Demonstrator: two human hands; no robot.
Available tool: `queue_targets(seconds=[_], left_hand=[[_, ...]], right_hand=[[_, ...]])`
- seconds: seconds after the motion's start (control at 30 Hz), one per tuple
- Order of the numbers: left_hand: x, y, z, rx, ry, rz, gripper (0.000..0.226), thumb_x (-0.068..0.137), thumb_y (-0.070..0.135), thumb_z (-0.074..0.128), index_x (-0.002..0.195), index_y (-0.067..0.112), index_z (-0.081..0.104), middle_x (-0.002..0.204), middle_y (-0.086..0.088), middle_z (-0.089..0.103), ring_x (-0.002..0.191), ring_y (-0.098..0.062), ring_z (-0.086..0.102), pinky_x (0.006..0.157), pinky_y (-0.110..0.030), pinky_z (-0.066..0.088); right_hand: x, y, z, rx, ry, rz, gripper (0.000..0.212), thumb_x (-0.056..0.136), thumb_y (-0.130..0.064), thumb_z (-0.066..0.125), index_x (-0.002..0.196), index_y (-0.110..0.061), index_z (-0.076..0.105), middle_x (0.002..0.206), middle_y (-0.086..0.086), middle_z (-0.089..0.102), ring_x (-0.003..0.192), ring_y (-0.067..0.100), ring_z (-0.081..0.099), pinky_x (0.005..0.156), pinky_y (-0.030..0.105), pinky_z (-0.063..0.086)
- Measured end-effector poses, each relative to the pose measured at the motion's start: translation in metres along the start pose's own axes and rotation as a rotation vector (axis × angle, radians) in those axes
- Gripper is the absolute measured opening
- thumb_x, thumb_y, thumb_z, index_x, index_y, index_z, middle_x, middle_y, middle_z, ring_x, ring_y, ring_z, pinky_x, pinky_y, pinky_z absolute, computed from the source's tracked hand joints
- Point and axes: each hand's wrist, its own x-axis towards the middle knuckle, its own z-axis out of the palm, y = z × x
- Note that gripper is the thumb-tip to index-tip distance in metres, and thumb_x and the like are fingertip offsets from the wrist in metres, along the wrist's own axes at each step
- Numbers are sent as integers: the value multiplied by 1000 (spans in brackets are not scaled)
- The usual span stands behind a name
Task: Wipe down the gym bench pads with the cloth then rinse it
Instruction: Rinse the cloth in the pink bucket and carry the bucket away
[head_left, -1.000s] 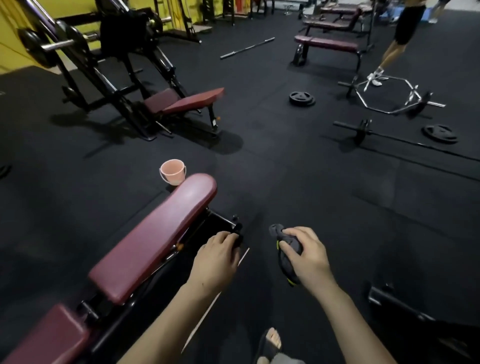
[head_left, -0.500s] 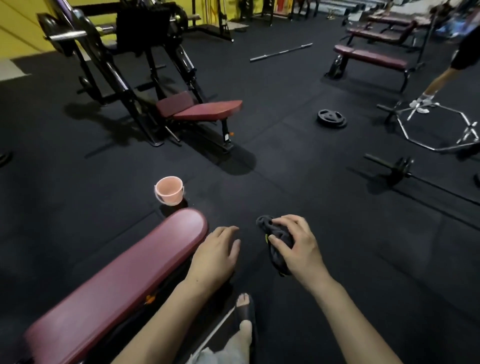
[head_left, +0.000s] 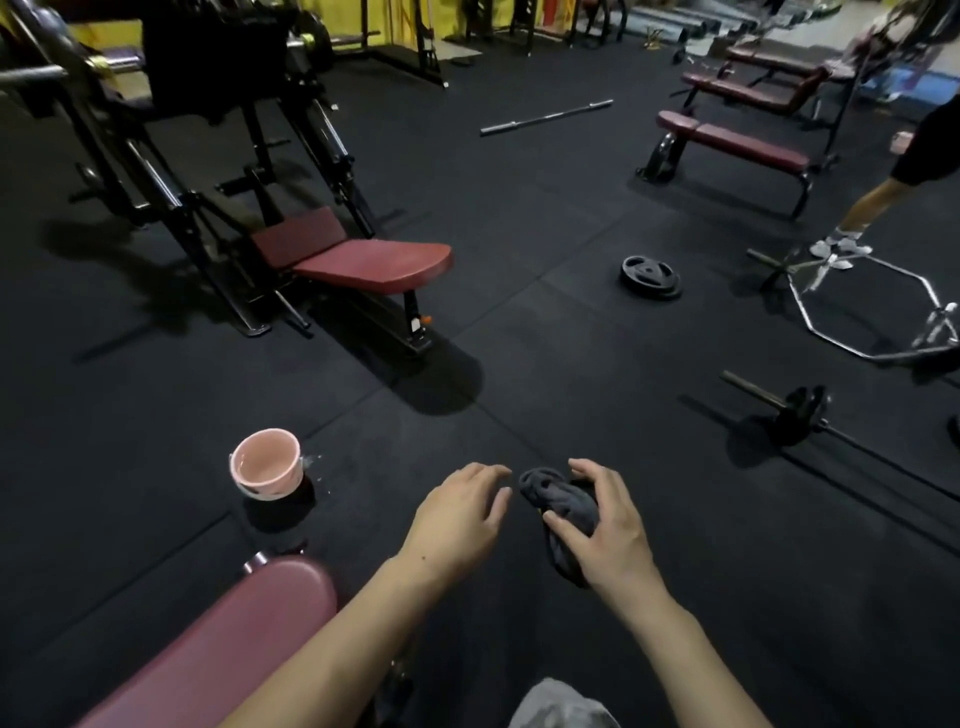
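Head view, hands and cloth
Right hand: the right hand (head_left: 605, 525) is up in the air over the dark floor (head_left: 597, 364). Its fingers and thumb curl around a dark gray cloth (head_left: 558, 501) and hold it.
Cloth: it is bunched up in that hand. One end pokes out past the fingers and another end hangs down under the palm.
Left hand: the left hand (head_left: 457, 517) is just beside the cloth, on its left. Its fingers are loose and a little spread, and it holds nothing. The fingertips are very near the cloth, but I cannot tell if they touch it.

Head view, things around
Bench pad: a dark red bench pad (head_left: 223, 654) is at the bottom left, under the left arm.
Bucket: a small pink bucket (head_left: 266, 464) stands upright on the floor just past the end of that pad, to the left of the hands.
Other bench: a red seat on a black machine (head_left: 363, 265) is farther back.
Flat bench: a long red bench (head_left: 732, 143) stands far off on the right.
Weights: a round black plate (head_left: 649, 275) lies flat on the floor. A silver bar (head_left: 545, 117) lies far back.
Someone else: a person's leg and shoe (head_left: 852, 228) are at the right edge.
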Motion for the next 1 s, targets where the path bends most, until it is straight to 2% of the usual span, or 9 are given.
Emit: queue_targets(seconds=[0.17,0.3,0.4,0.5,0.67,0.73,0.83,1.0], left_hand=[[114,-30,-5,5,63,-150,36,107,46,40,137,32,55,132,12,60,124,-12,55,98,-34,47],[177,-59,-26,-49,168,-363,34,107,46,40,134,35,56,131,14,60,123,-11,56,98,-34,47],[198,-86,-46,-102,275,-531,32,105,49,43,131,38,57,130,15,61,121,-10,57,97,-35,49],[201,-122,-59,-182,386,-702,30,102,50,46,127,39,58,125,15,63,116,-11,60,95,-40,52],[197,-185,-77,-443,632,-926,27,96,49,58,119,37,66,115,19,71,106,-2,65,94,-33,52],[206,-214,-84,-618,747,-985,37,87,59,64,115,35,69,107,19,74,101,5,66,94,-28,52],[234,-271,-97,-805,848,-1022,54,71,71,66,104,29,75,96,18,76,94,4,68,86,-22,52],[283,-353,-132,-988,855,-1030,31,83,48,75,89,18,73,70,15,66,67,-1,57,67,-24,44]], right_hand=[[150,26,31,52,-117,-111,62,81,-18,86,134,-27,53,124,-16,52,119,-12,48,96,1,34],[263,33,71,63,-359,-201,61,81,-19,85,130,-33,53,122,-20,51,116,-15,48,95,7,41],[326,16,113,89,-517,-322,63,78,-15,86,132,-29,55,123,-18,54,116,-10,52,98,15,44],[370,-14,159,113,-673,-443,63,78,-17,87,133,-22,56,123,-10,56,119,-5,53,101,14,42],[416,-69,230,138,-929,-620,63,83,-22,85,137,-25,53,131,-17,53,125,-5,52,104,10,38],[439,-87,261,136,-989,-677,62,84,-21,84,137,-25,52,132,-19,52,126,-4,51,103,8,37],[476,-109,317,143,-1031,-738,64,83,-18,85,136,-27,51,131,-24,50,126,-1,52,103,10,40],[534,-135,399,98,-1116,-746,72,81,-17,85,138,-35,46,133,-26,44,127,-2,50,104,11,39]])
